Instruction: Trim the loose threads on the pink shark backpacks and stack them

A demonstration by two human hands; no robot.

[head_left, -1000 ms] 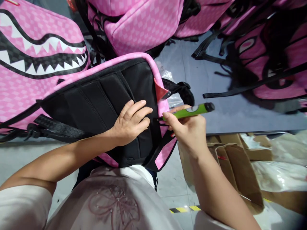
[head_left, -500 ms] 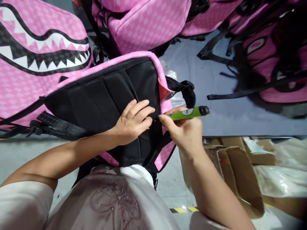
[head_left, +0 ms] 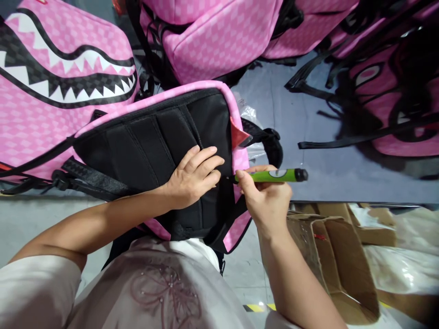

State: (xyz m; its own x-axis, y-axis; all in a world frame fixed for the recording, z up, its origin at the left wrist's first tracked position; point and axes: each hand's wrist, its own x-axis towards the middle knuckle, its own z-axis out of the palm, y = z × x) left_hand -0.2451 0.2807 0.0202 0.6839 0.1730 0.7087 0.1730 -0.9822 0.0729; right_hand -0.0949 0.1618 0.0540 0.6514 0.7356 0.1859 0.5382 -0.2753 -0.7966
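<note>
A pink checkered backpack [head_left: 154, 132] lies with its black padded back facing up at the table's near edge, close to my body. Flat on that black panel rests my left hand [head_left: 195, 178], its fingers stretched out. My right hand [head_left: 265, 192] grips a green marker pen [head_left: 265, 176] with a black end. The pen's tip points left and meets the black panel near its pink right border. A small red triangular piece [head_left: 239, 134] sticks up from that border, with a black strap loop [head_left: 272, 141] beyond it.
Another pink backpack [head_left: 68, 68] with a shark-mouth print stands at left. More pink backpacks [head_left: 222, 41] line the back, and others [head_left: 404, 100] lie at right with loose straps across the grey table [head_left: 274, 109]. Below the table's edge are an open cardboard box [head_left: 346, 265] and plastic bags [head_left: 408, 269].
The whole view has shifted slightly, so things sit a little lower and to the right. My right hand has tilted the pen closer to level. My left hand stays on the panel.
</note>
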